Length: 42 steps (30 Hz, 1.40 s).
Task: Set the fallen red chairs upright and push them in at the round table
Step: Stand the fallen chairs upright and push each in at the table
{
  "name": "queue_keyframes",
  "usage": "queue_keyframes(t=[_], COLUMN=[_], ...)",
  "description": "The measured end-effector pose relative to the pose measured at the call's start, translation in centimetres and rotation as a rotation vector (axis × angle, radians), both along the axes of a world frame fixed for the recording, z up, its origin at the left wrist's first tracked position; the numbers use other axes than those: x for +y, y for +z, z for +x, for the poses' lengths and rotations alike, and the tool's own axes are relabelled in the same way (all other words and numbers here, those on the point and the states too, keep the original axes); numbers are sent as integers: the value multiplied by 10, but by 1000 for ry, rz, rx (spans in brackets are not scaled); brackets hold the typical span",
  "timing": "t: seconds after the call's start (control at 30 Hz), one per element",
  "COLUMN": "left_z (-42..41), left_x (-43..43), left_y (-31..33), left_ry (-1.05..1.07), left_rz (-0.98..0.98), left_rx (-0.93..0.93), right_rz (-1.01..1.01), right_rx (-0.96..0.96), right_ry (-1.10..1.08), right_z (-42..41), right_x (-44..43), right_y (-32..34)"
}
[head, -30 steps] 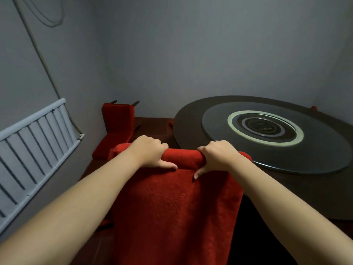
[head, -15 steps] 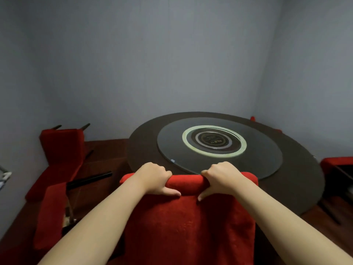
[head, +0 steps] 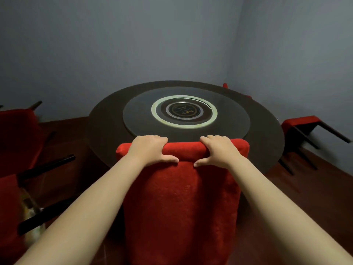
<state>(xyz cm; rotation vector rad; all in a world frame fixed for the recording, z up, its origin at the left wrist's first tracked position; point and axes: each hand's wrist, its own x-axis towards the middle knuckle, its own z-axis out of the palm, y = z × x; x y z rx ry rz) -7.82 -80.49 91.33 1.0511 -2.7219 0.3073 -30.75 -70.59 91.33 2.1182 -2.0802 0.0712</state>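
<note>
Fingers (head: 152, 139) hooked over the top of the backrest: that is the left hand (head: 150, 150), and the right hand (head: 219, 151) matches it, its fingers folded over the same padded edge. Both thumbs are pressed flat on the near face, tips pointing at each other. Both hands grip the upright chair (head: 181, 207), one on each half of the backrest, arms stretched out long from the bottom corners. The chair stands straight, red fabric back facing the person, and its top edge lines up against the near rim of the round table (head: 103, 121) — whether it touches the rim cannot be told, and the seat is hidden behind the backrest. On the table lies a big dark glass turntable (head: 233, 119) with a pale ring around a dark centre disc. Off to the left, two more red chairs are down: the far left chair (head: 17, 134) lies by the wall with a dark leg poking up, and the near left chair (head: 7, 207) sits at the edge of view, two black legs jutting sideways towards the table. Over on the right, the right chair (head: 299, 121) lies tipped on the brown floor (head: 305, 188) just beside the table — dark legs pointing away from it
</note>
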Motion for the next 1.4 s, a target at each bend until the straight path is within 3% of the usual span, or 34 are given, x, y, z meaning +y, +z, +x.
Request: queue_keyframes(t=[0.27,0.37,0.6,1.03,1.4], left_z=[-2,-3,-6,41,86], left_x=[-5,4,27,157,289], left_y=[9,16,46,19,-2], left_ry=[26,78,192,200,161], left_rz=[227,299,665,381,378], left_rx=[-24,-123,-350,-187,-207], right_rz=[34,35,65,89,98], right_rx=[-57,-72,-83,-45,-30], right_ry=[-66,-73,-116,-263,-317], right_z=[1,3,13,69,122], right_x=[-13,-9,12,131,271], right_y=[4,4,8,7,-16])
